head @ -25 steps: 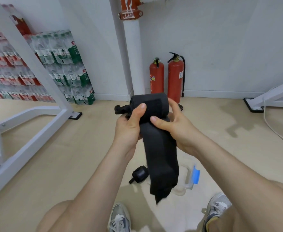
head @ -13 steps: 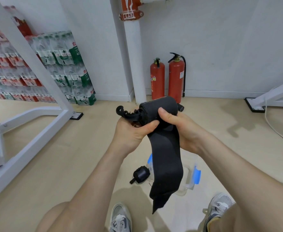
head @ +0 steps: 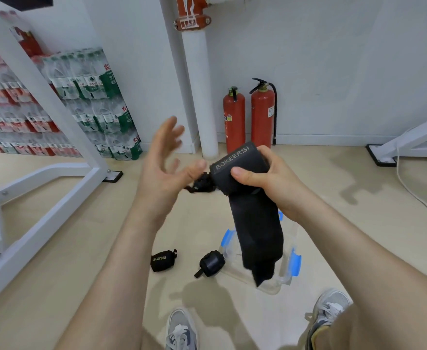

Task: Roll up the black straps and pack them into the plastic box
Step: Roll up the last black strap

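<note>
Right fingers (head: 242, 174) curled round half-rolled black strap (head: 255, 223), left fingers (head: 168, 131) spread, just beside it

Hanging strap (head: 256, 233) over box (head: 270, 289) (2 rolls (head: 211, 264) beside)

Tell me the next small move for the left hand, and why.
Probably bring the left hand onto the strap and turn another wrap. The right hand alone grips the half-rolled part, the left hand is open and off it, and a long tail hangs loose over the box.
</note>
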The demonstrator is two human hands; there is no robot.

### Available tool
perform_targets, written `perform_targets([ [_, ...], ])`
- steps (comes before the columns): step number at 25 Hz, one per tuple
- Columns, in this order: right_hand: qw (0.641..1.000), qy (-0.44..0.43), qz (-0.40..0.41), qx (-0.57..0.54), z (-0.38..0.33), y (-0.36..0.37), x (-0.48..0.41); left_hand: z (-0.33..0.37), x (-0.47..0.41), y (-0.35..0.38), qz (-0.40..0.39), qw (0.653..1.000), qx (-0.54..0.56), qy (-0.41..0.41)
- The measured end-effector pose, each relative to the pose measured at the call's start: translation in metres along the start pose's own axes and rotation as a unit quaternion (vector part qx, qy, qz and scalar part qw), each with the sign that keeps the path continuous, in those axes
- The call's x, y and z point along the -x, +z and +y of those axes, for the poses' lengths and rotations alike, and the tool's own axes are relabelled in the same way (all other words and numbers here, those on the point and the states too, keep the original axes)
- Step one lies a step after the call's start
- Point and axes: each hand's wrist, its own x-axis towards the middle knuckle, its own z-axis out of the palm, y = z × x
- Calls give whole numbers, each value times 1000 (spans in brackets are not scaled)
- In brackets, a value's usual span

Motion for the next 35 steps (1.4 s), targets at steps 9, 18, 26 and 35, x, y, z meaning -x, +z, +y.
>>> perform_targets([
  [9, 970, -9, -116, 215, 0, 1, 2, -12, 8, 34, -166, 943, -283, -52],
  [18, 990, 106, -74, 62, 8, 0, 7, -31, 8, 52, -55, 935, -351, 18],
  [26, 994, 109, -21, -8, 7, 11, 8, -35, 13, 62, -114, 895, -430, 15],
  [35, 985, 117, -124, -2, -6, 1, 14, -16, 4, 26, -198, 963, -49, -177],
])
